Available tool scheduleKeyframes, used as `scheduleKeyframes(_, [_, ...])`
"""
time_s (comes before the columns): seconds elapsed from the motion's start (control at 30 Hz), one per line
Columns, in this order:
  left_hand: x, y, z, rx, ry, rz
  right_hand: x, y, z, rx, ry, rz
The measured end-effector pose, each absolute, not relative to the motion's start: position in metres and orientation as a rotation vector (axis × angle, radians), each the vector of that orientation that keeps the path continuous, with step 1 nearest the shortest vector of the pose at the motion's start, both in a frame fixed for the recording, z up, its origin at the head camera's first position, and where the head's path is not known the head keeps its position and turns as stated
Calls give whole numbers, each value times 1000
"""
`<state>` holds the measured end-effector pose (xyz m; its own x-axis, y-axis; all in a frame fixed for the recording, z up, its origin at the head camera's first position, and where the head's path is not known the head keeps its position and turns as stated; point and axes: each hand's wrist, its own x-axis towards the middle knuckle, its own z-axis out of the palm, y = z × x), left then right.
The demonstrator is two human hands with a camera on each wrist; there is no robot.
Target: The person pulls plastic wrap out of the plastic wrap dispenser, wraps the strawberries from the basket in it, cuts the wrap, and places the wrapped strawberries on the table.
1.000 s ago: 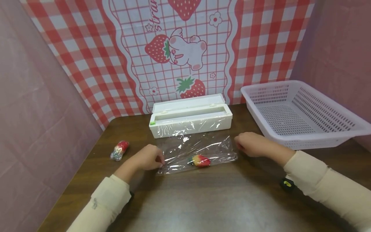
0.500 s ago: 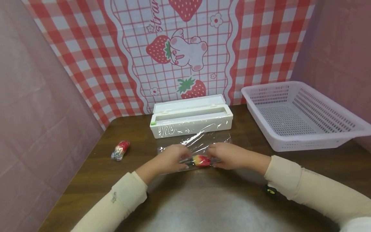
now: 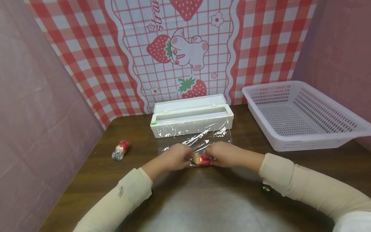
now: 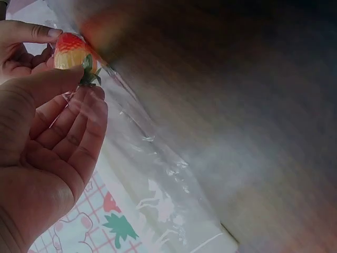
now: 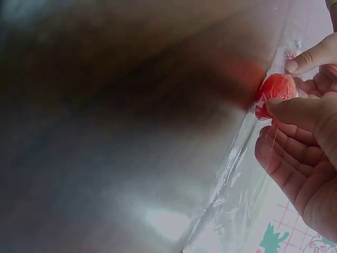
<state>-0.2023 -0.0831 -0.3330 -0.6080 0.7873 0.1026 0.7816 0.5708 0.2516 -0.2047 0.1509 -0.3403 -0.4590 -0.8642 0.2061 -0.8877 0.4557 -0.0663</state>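
Observation:
A toy-like red and yellow strawberry (image 3: 202, 160) with green leaves lies at the near edge of a sheet of clear plastic wrap (image 3: 200, 141). My left hand (image 3: 176, 157) pinches its leafy end, the thumb by the leaves (image 4: 89, 71) in the left wrist view. At the red tip, my right hand (image 3: 223, 154) grips the strawberry (image 5: 278, 89) through the film, thumb on top. The wrap runs back to a long white dispenser box (image 3: 192, 125) whose lid stands up. Folds of film partly cover the fruit.
A second strawberry (image 3: 121, 149), wrapped in film, lies on the wooden table (image 3: 197, 199) to the left. On the right stands a white perforated basket (image 3: 298, 138). A strawberry-print checked cloth (image 3: 185, 64) hangs behind the box.
Both hands have come inward from the wrap's two side edges to the strawberry's ends. The film's near edge now gathers around the fruit. The box and basket have stayed put.

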Motion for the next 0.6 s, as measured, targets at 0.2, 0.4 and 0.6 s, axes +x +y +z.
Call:
scheduleKeyframes(0.2, [-208, -86, -333, 1440, 2754, 502, -210, 156, -340, 1580, -2512, 341])
scheduleKeyframes(0.4, [-220, -88, -335, 1372, 2728, 616, -224, 161, -339, 1608, -2560, 507])
scheduleKeyframes(0.6, [-231, -83, -336, 1113, 2752, 585, -239, 160, -339, 1548, -2686, 558])
